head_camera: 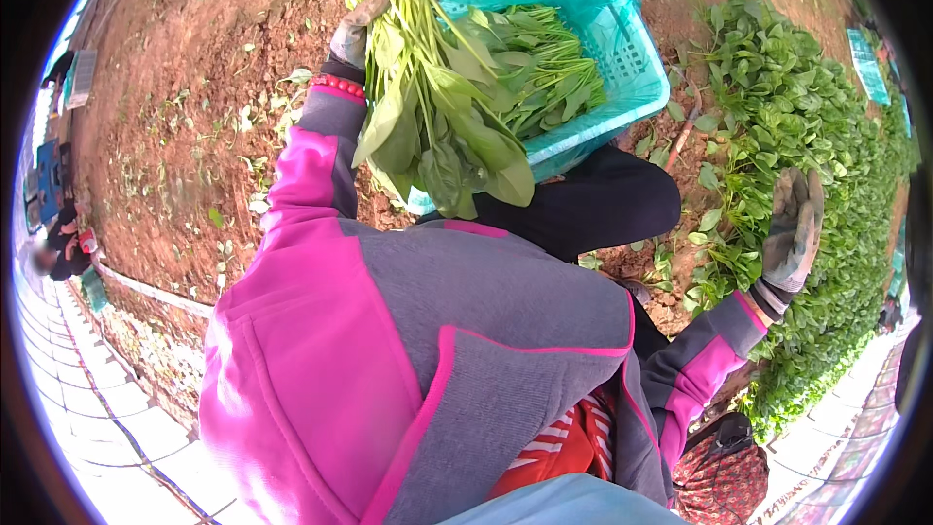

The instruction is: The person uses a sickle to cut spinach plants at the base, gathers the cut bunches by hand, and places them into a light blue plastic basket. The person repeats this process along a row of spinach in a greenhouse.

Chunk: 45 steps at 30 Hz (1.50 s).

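Note:
My left hand (357, 33), in a stained work glove, grips a thick bunch of leafy greens (437, 102), probably spinach, by the stem end. The broad leaves hang down over the near left side of a turquoise plastic crate (641, 51). Inside that crate, which has a thin plastic liner, lies a heap of cut greens (550, 62) with their stems side by side. My right hand (793, 230), gloved too, is off to the right with its fingers extended and nothing in them. It is beside the bed of growing greens (773, 102).
Bare reddish soil (168, 87) with scattered leaves stretches to the left. My bent knee (634, 197) is against the crate's near side. More turquoise crates (867, 65) stand at the right rim. Another person (64, 240) is at the far left. A patterned cloth item (721, 474) lies at lower right.

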Available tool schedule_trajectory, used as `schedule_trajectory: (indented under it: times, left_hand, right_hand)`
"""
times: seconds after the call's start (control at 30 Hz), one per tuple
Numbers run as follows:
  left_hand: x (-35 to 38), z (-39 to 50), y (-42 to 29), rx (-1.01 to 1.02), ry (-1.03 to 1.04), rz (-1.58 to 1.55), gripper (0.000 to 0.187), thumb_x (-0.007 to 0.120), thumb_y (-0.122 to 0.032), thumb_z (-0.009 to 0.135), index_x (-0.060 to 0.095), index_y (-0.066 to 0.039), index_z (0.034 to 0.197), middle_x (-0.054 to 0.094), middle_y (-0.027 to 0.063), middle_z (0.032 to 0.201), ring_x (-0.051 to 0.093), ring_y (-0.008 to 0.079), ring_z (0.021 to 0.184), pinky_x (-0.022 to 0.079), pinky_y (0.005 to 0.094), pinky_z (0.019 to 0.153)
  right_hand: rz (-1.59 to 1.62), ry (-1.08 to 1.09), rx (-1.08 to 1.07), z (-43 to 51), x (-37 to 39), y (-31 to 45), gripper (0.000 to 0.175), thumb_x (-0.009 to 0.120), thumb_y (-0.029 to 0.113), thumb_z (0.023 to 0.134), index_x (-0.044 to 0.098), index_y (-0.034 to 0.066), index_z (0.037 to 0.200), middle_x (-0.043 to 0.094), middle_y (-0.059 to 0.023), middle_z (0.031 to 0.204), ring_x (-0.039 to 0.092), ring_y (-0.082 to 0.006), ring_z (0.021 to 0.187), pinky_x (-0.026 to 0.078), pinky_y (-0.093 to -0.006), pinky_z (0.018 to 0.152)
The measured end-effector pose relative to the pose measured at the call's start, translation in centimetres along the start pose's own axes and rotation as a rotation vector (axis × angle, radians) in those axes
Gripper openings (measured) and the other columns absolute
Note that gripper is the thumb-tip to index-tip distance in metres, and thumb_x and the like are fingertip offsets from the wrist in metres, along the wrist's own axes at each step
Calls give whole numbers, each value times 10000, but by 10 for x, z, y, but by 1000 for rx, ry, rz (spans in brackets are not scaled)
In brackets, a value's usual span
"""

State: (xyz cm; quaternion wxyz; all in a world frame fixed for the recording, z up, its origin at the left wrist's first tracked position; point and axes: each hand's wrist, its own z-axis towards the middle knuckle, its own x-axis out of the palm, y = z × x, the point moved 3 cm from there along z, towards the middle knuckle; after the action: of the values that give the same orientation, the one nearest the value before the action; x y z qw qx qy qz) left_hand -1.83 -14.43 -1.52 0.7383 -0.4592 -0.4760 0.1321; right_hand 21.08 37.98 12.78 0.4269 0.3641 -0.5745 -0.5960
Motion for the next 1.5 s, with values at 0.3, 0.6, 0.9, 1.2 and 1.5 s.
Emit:
schedule_trajectory:
  times: [0.3,0.6,0.9,1.2,1.5]
  left_hand:
    - [-150,-37,210,-317,-566,-64,435,665,-303,785,530,-2,1070,563,100,1132,554,230,1046,441,349,948]
    - [-242,-56,259,-359,-920,-136,590,520,-98,805,356,52,1351,494,142,1313,488,252,1198,348,341,1052]
    - [-90,-46,185,-559,-497,1804,805,575,-496,808,247,-99,1427,306,172,1441,275,322,1338,248,454,1074]
    - [11,128,85,-583,-205,1664,346,554,-281,881,594,-85,1163,666,84,920,635,139,840,484,274,743]
    - [142,413,241,-284,666,2059,391,550,-372,832,609,-129,1132,661,129,967,614,277,962,475,365,840]
  right_hand:
    - [70,-232,234,0,-28,-46,558,515,277,936,325,-23,1367,490,-182,1289,498,-257,1181,394,-361,1019]
    - [179,-273,419,3,-44,-128,428,526,204,932,427,35,1313,614,-105,1120,608,-193,978,495,-315,870]
    - [238,-520,756,-67,-100,-257,237,624,132,861,589,103,1094,656,-57,882,623,-181,750,511,-303,648]
    - [-680,-491,1111,-71,-195,-445,398,648,342,724,658,49,993,673,-108,863,650,-234,793,485,-360,697]
    - [-965,8,1308,3,-143,-464,713,685,398,706,443,128,1319,613,-117,1117,583,-283,1039,458,-405,885]
